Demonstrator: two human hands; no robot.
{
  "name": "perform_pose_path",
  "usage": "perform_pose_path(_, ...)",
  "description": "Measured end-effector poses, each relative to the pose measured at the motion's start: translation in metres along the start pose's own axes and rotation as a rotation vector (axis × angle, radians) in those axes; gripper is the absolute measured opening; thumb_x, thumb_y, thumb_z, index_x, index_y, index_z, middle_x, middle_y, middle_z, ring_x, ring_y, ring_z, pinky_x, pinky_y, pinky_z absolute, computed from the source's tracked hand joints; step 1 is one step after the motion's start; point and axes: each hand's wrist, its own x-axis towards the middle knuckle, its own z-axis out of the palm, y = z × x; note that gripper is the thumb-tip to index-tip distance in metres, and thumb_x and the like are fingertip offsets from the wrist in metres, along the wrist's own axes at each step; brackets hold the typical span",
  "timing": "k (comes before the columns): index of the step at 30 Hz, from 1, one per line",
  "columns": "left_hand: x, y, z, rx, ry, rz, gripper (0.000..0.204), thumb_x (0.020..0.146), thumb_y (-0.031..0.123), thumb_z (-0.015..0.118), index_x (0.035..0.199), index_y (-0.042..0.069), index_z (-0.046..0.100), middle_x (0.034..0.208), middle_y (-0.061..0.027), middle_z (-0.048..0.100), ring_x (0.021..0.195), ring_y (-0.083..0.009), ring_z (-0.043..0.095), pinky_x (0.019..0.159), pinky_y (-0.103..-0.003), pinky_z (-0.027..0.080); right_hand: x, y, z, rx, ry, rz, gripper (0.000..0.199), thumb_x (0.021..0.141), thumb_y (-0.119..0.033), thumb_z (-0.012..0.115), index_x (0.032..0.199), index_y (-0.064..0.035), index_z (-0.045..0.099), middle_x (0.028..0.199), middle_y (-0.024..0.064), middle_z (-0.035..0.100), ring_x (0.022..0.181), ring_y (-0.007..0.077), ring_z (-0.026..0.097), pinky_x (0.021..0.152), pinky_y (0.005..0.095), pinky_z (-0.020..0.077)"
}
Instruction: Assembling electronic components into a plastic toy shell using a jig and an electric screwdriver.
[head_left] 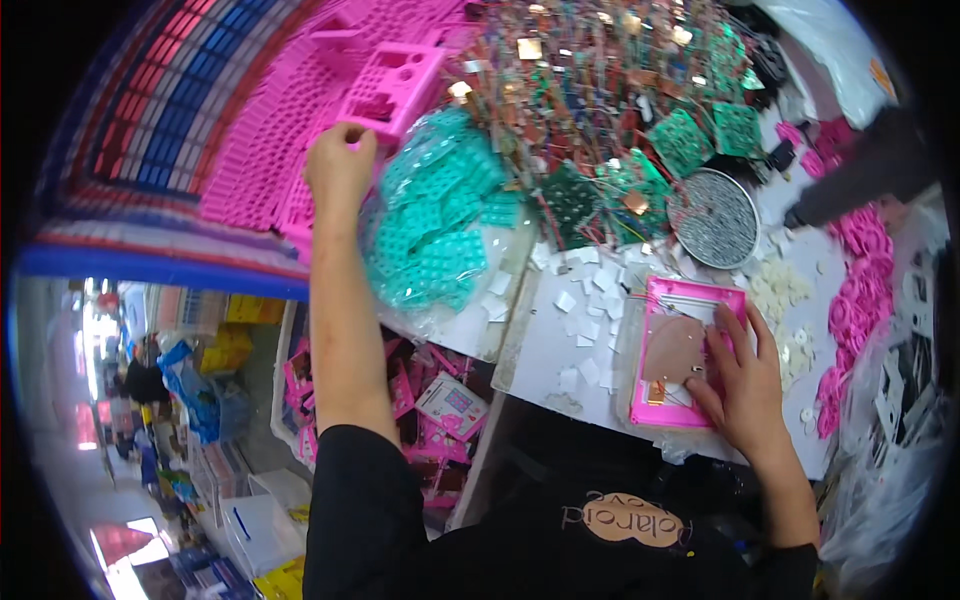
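My left hand (342, 165) reaches over the stacked pink plastic casings (260, 150) at the back left. Its fingers are curled in a pinch, with pink showing between them; whether a part is gripped I cannot tell. Beside it lies a pink panel with round holes (410, 75). My right hand (742, 375) rests with spread fingers over the right side of a shallow pink casing (683, 417) on the white worktop. Inside this casing are a brownish rounded sheet (672, 348), thin wires and a small copper-coloured piece (656, 391).
A clear bag of turquoise keypads (435, 215) lies beyond the casing, with a heap of wired circuit boards (590, 90) behind. A round tin of small metal pieces (713, 218), white squares (590, 300), a dark tool (865, 165) and pink rings (860, 270) surround it. Below left stands a parts bin (290, 385).
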Motion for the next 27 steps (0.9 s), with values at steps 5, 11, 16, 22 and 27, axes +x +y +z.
perform_pose_path(5, 0.035, 0.01, 0.029, 0.049, 0.002, 0.149, 0.035, 0.087, 0.036, 0.07, 0.105, 0.006, 0.078, 0.104, -0.0158, 0.076, 0.097, -0.0361, 0.072, 0.086, -0.046, 0.054, -0.001, 0.012, 0.004, 0.074, 0.062, -0.019, 0.063, 0.078, -0.032, 0.08, 0.129, 0.0014, 0.061, 0.145, 0.0209, 0.051, 0.138, 0.0476, 0.041, 0.114, 0.0547, 0.0372)
perform_pose_path(11, 0.037, 0.01, 0.013, -0.002, 0.105, 0.342, 0.036, 0.093, 0.027, 0.069, 0.117, 0.0, 0.072, 0.113, -0.0176, 0.073, 0.101, -0.033, 0.07, 0.091, -0.042, 0.053, -0.031, 0.033, -0.014, 0.2, 0.215, 0.021, 0.048, 0.083, -0.028, 0.077, 0.124, -0.0054, 0.065, 0.137, 0.0188, 0.056, 0.132, 0.0433, 0.047, 0.108, 0.0504, 0.0438)
perform_pose_path(16, -0.122, 0.187, -0.014, -0.621, -0.252, 0.641, 0.032, 0.085, 0.009, 0.073, 0.116, 0.001, 0.069, 0.113, -0.0127, 0.071, 0.108, -0.0306, 0.064, 0.098, -0.041, 0.047, -0.06, 0.079, -0.02, 0.175, 0.289, 0.172, 0.032, 0.086, -0.021, 0.076, 0.113, -0.0037, 0.071, 0.121, 0.0151, 0.067, 0.118, 0.0353, 0.058, 0.101, 0.0449, 0.0479)
perform_pose_path(22, -0.214, 0.252, -0.02, -0.521, -0.617, 0.893, 0.063, 0.082, 0.028, 0.079, 0.135, 0.004, 0.057, 0.143, -0.019, 0.054, 0.131, -0.0388, 0.052, 0.109, -0.052, 0.039, -0.014, 0.165, -0.069, 0.284, 0.467, 0.47, 0.03, 0.089, -0.024, 0.073, 0.109, -0.0016, 0.075, 0.093, 0.0115, 0.074, 0.084, 0.0237, 0.069, 0.079, 0.0342, 0.0539)
perform_pose_path(27, -0.205, 0.233, 0.012, -0.394, -0.523, 0.442, 0.053, 0.087, 0.03, 0.077, 0.127, 0.0, 0.061, 0.116, -0.021, 0.066, 0.107, -0.0371, 0.063, 0.096, -0.045, 0.049, 0.074, 0.236, -0.108, 0.269, 0.227, 0.546, 0.029, 0.095, -0.025, 0.069, 0.109, 0.0005, 0.075, 0.096, 0.0089, 0.076, 0.084, 0.0146, 0.069, 0.076, 0.0292, 0.0548)
